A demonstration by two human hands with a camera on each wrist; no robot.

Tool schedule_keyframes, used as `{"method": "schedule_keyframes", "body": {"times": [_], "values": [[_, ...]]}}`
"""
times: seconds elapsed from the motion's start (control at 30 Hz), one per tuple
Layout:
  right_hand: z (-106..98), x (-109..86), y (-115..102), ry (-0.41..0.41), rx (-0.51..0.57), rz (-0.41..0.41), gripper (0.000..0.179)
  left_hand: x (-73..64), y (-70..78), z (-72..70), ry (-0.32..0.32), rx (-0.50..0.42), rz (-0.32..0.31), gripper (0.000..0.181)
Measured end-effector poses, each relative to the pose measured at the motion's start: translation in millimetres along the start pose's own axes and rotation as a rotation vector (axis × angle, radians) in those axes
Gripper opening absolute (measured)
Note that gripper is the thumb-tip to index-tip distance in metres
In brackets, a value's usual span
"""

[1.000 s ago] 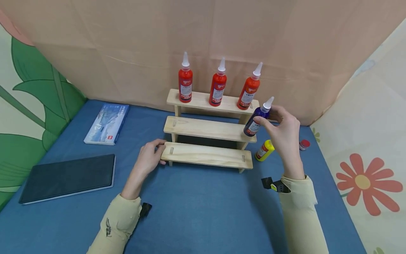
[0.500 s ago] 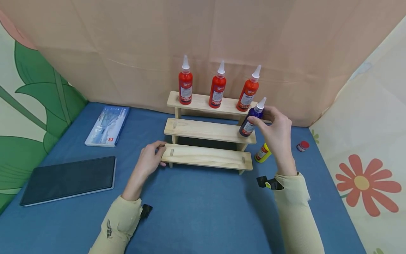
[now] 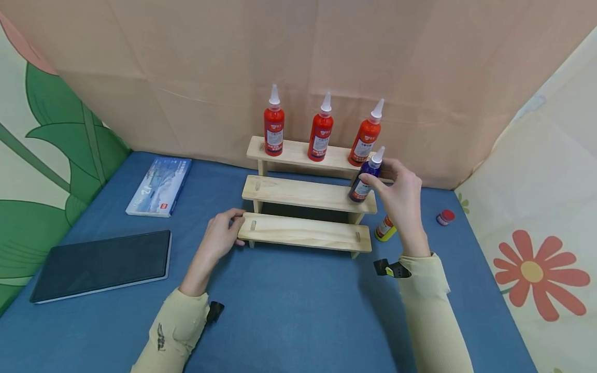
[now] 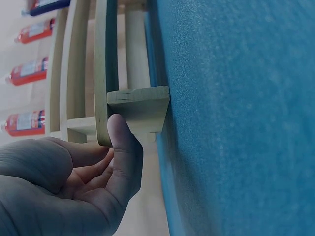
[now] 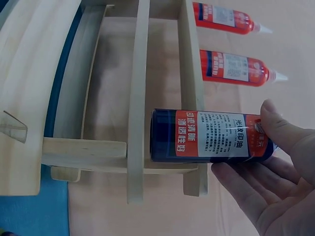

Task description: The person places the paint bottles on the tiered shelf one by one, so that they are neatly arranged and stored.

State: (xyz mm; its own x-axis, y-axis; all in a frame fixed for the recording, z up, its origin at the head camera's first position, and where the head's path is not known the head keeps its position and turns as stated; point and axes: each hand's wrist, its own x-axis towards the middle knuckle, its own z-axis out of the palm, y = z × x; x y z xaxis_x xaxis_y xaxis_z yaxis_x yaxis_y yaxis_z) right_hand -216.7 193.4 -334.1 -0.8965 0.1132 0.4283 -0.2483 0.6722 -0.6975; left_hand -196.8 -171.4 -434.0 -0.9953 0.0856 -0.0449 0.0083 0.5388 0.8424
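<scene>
A three-tier wooden display rack (image 3: pixel 298 192) stands on the blue cloth. My left hand (image 3: pixel 222 234) pinches the left end of its lowest board, with a finger under the edge in the left wrist view. Between the thumb and fingers of my right hand (image 3: pixel 400 190) is a dark blue ink bottle (image 5: pixel 211 136) with a white nozzle cap. I hold it near its top, and its base is right at the right end of the middle board. Three red bottles (image 3: pixel 273 130) with pointed white caps are spaced along the top board.
A yellow bottle (image 3: pixel 384 233) stands just right of the rack, partly behind my right hand. Farther right is a small red-capped jar (image 3: pixel 445 217). To the left lie a blue-and-white book or box (image 3: pixel 159 187) and a dark tablet-like slab (image 3: pixel 102 265).
My right hand has moved left with the blue bottle, bringing it farther over the middle board's right end. My left hand keeps its grip on the lowest board.
</scene>
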Motion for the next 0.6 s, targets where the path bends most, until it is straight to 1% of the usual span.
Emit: {"method": "schedule_keyframes", "body": {"times": [0.2,0.33,0.6], "values": [[5.0,-1.3,0.5,-0.009,0.008,-0.002,0.045,-0.4,-1.1,0.4,-0.005,-0.008,0.005,0.035],[6.9,-2.3,1.1,0.000,0.003,-0.007,0.045,-0.8,-1.1,0.2,-0.007,-0.014,0.011,0.035],[8.2,-4.9,0.6,-0.012,-0.003,-0.004,0.046,-0.5,-1.3,-0.9,-0.002,-0.003,0.012,0.035]]}}
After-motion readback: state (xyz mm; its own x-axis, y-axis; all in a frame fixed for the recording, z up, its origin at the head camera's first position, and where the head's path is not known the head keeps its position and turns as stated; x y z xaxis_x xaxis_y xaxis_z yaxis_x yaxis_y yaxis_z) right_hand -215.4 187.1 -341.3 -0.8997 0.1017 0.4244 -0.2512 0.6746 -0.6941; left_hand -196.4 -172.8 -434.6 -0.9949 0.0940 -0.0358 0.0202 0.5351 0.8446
